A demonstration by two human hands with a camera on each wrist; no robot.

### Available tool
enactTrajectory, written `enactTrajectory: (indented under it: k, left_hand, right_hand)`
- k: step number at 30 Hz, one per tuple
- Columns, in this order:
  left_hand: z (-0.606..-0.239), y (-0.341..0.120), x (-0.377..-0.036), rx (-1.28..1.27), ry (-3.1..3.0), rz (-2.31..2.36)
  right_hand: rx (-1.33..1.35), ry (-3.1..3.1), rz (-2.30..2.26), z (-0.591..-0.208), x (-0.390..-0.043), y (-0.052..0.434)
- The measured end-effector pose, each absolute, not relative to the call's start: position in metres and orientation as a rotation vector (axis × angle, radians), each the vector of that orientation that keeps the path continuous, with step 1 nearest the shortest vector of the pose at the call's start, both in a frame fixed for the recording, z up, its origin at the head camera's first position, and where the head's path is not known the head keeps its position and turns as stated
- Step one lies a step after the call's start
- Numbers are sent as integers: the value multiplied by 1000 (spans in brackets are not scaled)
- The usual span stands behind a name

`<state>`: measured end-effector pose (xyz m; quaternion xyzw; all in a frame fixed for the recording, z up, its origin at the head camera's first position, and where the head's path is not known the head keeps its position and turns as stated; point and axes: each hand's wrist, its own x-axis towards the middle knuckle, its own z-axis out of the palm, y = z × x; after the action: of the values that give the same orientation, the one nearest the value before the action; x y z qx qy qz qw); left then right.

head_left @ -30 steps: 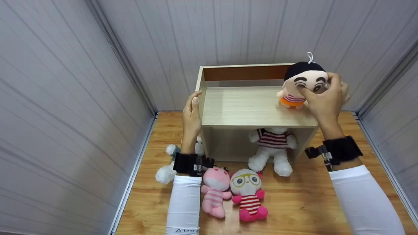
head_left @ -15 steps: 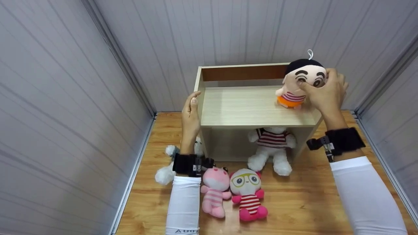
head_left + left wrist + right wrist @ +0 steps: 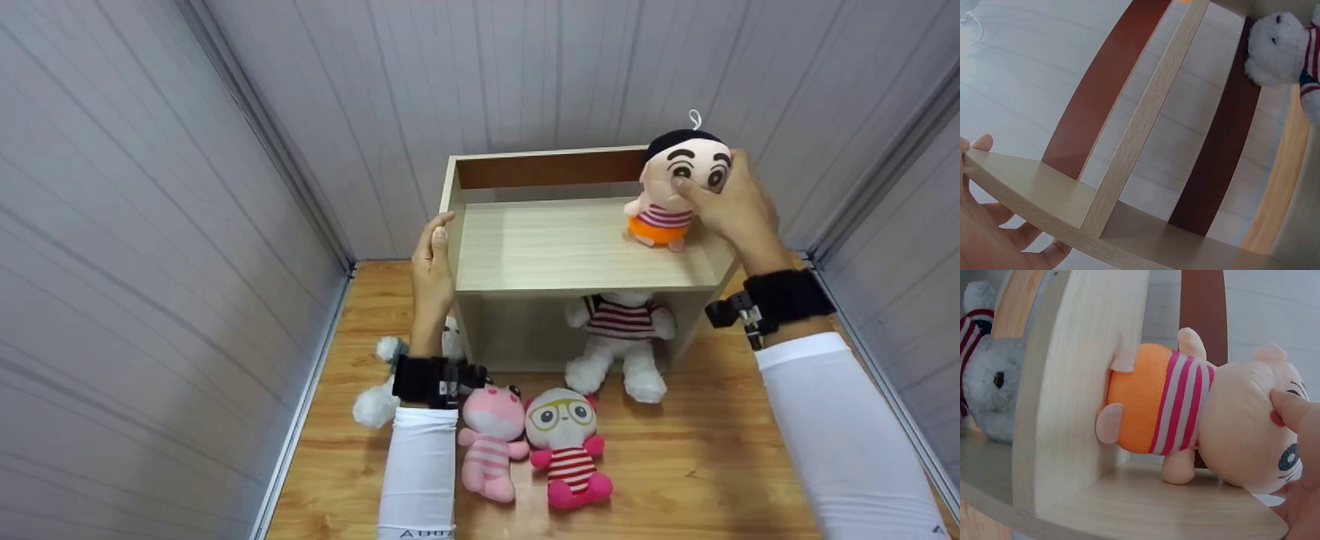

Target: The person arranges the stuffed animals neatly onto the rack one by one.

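While the right hand point(image 3: 731, 214) curls its fingers point(image 3: 1292, 410) round the boy doll's point(image 3: 675, 187) head, the doll stands on the shelf point(image 3: 577, 247) beneath them. The left hand point(image 3: 433, 262) lies with straight fingers point(image 3: 988, 143) against the cabinet's point(image 3: 454, 202) side wall; a white bear point(image 3: 622, 334) sits below.

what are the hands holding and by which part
The right hand grips the boy doll by its head, feet on the shelf. The left hand rests open against the shelf's left side panel.
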<state>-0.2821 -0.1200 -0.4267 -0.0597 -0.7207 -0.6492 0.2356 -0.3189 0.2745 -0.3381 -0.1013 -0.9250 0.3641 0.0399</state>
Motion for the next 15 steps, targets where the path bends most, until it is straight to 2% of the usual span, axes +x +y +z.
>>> enactTrajectory:
  k: [15]
  left_hand:
    - [-426,-121,-282,-172,-1978,-1779]
  right_hand:
    - [-331,-2936,1024,-337,-326,275]
